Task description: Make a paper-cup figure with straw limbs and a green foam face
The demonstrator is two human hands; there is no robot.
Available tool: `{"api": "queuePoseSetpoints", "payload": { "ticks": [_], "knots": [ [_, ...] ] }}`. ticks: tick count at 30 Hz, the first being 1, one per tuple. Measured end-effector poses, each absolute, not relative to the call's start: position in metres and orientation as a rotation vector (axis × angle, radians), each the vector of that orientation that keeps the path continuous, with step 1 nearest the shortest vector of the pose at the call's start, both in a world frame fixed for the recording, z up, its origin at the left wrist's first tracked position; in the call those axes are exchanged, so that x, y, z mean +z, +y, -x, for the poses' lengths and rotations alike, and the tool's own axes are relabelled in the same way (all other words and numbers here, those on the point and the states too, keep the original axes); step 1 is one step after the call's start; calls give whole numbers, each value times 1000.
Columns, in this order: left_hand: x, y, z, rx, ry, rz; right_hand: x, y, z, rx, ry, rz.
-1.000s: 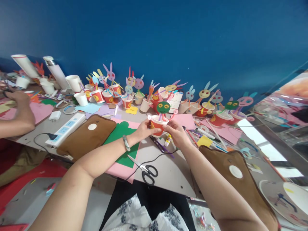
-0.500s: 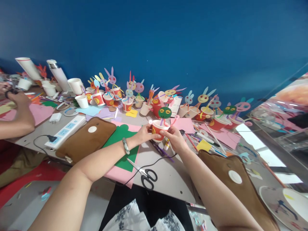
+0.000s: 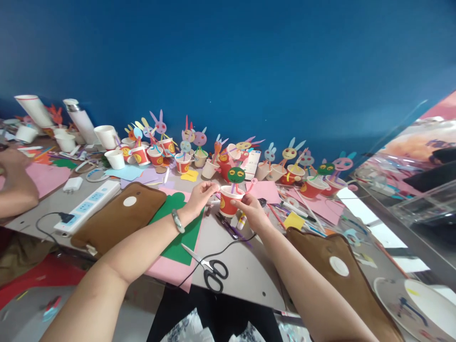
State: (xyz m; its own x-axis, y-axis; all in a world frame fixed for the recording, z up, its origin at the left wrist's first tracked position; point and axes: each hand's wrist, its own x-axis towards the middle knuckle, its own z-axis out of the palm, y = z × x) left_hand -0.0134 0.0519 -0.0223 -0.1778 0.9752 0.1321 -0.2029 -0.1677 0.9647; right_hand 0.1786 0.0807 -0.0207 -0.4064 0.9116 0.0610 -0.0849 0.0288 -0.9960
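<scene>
My right hand [image 3: 252, 210] grips the right side of a red and white paper cup [image 3: 228, 205], thumb on the front. A green paper head [image 3: 236, 175] with yellow eyes rises from the cup on paper strips, and a curled pink strip [image 3: 252, 184] sticks out to the right. My left hand [image 3: 202, 197] is closed in a pinch just left of the cup rim. What lies between its fingertips is too small to make out. Below the cup are a glue stick [image 3: 242, 221], a dark pen-like item [image 3: 226, 225] and open black-handled scissors [image 3: 213, 271].
Several cups with paper rabbit figures, among them a yellow-headed one [image 3: 289, 153], line the blue wall. A power strip [image 3: 87, 207], a brown pouch [image 3: 117, 213], green paper [image 3: 174, 223] and a second brown pouch [image 3: 335, 247] lie around. At far left shows another person's arm [image 3: 17, 185].
My left hand has come off the cup and moved left into a pinch beside the rim. My right hand still holds the cup. The camera view has shifted slightly.
</scene>
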Motion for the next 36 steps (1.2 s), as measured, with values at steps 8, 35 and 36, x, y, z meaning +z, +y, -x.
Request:
{"api": "queuePoseSetpoints", "payload": {
  "ticks": [8,35,36],
  "knots": [
    [-17,48,15,1517,1089,-1119,-23,80,-179,1433,-1514,964],
    [-9,44,9,1519,973,-952,-22,74,-177,1295,-1428,1018],
    [-8,43,9,1516,970,-950,-22,75,-177,1279,-1434,1022]
  ]
}}
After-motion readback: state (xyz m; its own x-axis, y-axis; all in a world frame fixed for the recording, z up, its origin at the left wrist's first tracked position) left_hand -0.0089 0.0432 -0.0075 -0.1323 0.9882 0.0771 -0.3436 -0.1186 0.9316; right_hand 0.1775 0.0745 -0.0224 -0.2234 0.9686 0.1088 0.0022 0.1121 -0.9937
